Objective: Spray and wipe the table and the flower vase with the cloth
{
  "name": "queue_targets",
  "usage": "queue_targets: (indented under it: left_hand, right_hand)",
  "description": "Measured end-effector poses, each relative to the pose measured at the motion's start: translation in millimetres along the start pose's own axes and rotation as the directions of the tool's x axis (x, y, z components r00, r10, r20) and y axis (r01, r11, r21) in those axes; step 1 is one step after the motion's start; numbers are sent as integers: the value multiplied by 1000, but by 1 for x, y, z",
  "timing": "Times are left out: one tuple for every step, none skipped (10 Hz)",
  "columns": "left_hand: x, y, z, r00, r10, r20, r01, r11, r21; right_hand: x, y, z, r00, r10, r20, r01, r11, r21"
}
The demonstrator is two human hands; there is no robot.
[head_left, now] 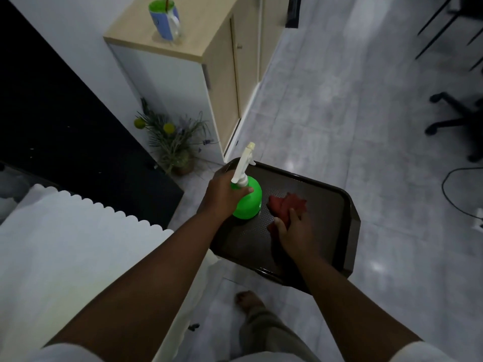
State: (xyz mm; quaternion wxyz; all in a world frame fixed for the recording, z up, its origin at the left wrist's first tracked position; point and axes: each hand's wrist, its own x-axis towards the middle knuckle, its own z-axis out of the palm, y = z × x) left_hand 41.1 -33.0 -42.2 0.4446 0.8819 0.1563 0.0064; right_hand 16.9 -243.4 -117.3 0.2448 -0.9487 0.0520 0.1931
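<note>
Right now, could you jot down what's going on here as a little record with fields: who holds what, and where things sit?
left hand: left hand wrapped around the neck of the green spray bottle
right hand: right hand pressed on the red cloth, fingers closing on it
support: bottle and cloth both sit on the dark tray
flower vase: on the floor, beside the wooden cabinet
on the cabinet: a blue mug
near left: a white scalloped table

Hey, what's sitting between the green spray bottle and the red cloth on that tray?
Nothing: in the head view only a bare strip of dark tray separates the spray bottle from the red cloth.
</note>
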Motion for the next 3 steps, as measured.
queue_targets:
  left_hand:
    - [-3,1,-9,997,9,75,-13,999,49]
    - [-14,5,-32,994,-25,106,14,994,105]
    - [-36,-5,-56,995,-92,24,89,991,103]
  right_hand:
    - [-10,1,-6,999,-35,-12,35,998,-45]
    - [-25,-10,-16,994,-81,-76,74,993,-94]
    - [-41,-20,-17,978,-182,-99,163,971,-172]
